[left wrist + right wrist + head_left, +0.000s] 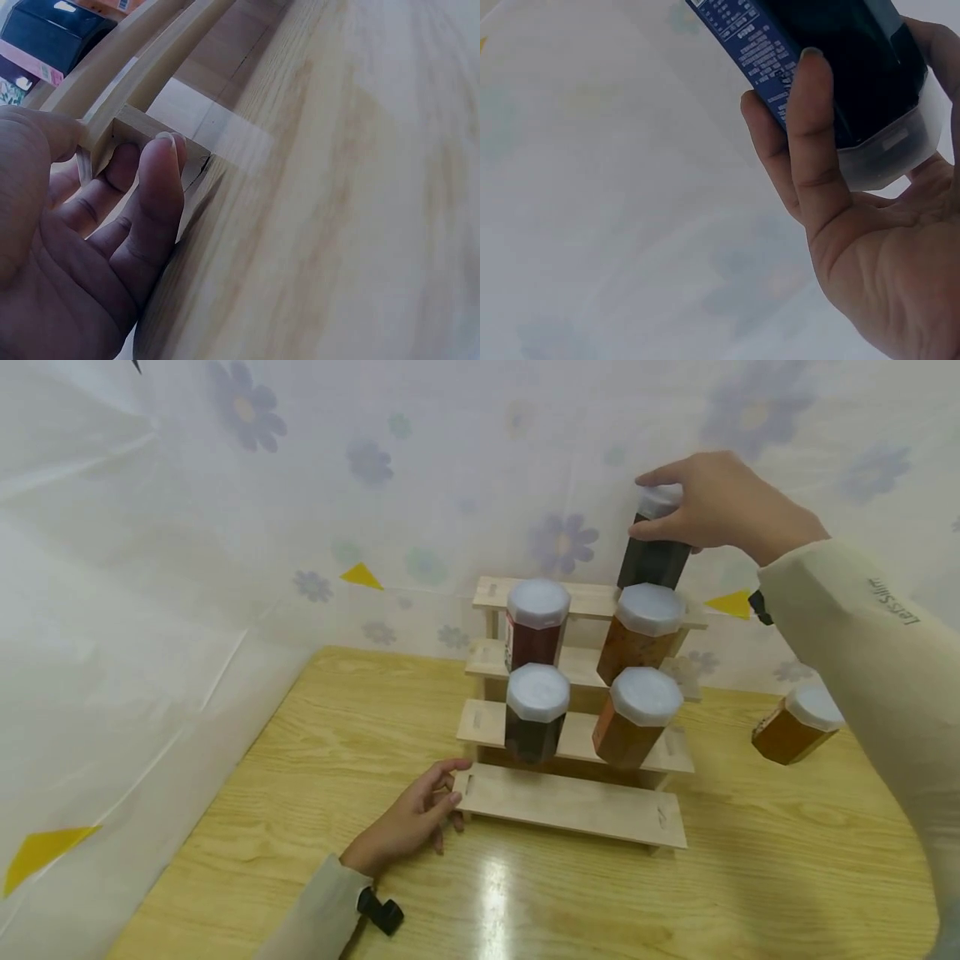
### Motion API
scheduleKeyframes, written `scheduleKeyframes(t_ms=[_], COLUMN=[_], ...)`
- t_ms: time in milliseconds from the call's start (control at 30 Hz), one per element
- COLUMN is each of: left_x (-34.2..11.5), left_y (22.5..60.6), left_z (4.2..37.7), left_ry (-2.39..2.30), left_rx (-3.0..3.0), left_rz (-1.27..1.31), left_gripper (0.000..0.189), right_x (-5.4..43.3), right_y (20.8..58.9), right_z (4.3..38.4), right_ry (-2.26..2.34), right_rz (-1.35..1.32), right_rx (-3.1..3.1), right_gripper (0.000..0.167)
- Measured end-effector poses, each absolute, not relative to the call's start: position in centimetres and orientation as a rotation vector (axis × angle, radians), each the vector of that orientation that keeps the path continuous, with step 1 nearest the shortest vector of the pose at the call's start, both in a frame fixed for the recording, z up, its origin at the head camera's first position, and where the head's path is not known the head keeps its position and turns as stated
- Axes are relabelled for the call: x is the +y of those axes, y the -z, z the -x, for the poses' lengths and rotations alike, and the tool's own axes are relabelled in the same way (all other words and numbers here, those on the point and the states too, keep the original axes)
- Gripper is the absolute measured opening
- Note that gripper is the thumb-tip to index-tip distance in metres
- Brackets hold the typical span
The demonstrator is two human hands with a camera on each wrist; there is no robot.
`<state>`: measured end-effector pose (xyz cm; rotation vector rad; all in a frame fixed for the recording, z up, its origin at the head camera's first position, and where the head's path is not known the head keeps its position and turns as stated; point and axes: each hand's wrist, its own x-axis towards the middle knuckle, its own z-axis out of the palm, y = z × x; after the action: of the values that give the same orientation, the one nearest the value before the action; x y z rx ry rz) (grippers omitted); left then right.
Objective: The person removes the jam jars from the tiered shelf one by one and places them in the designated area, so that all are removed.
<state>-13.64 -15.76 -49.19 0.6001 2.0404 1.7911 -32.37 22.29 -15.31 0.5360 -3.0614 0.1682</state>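
Observation:
My right hand grips a dark jar by its white lid, fingers and thumb round the sides. This jar is at the right end of the top step of a wooden stepped rack; the jar in front hides whether its base touches the board. A blue printed label shows on it in the right wrist view. My left hand holds the left end of the rack's lowest step, its fingers curled about the board's end. On the middle steps stand a dark red jar, an amber jar, a black jar and an orange-brown jar.
Another amber jar stands on the wood-grain table, right of the rack near the back edge. A flower-printed white sheet hangs close behind the rack and along the left side. Yellow triangles mark the sheet.

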Motion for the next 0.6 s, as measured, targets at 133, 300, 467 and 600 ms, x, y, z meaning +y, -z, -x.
scheduleKeyframes(t_ms=[133, 300, 467, 600], left_x=[-15.7, -15.7, -15.7, -15.8], left_y=[49.2, 49.2, 49.3, 49.2], left_z=[13.8, 13.9, 13.9, 13.9], left_ry=[-1.791, -1.793, -1.802, -1.806], left_rx=[2.042, 2.041, 2.046, 2.048], left_rz=[-0.616, -0.634, -0.662, -0.667], left_gripper=[0.048, 0.048, 0.048, 0.048], right_x=[23.6, 25.1, 26.5, 27.5], right_y=[15.6, 16.0, 16.4, 16.7], right_z=[32.0, 31.7, 31.7, 31.5], right_ry=[-0.194, -0.255, -0.233, -0.227], right_rz=[-0.502, -0.475, -0.461, -0.439], right_rx=[-3.045, -3.035, -3.048, -3.061], right_gripper=[0.083, 0.084, 0.085, 0.085])
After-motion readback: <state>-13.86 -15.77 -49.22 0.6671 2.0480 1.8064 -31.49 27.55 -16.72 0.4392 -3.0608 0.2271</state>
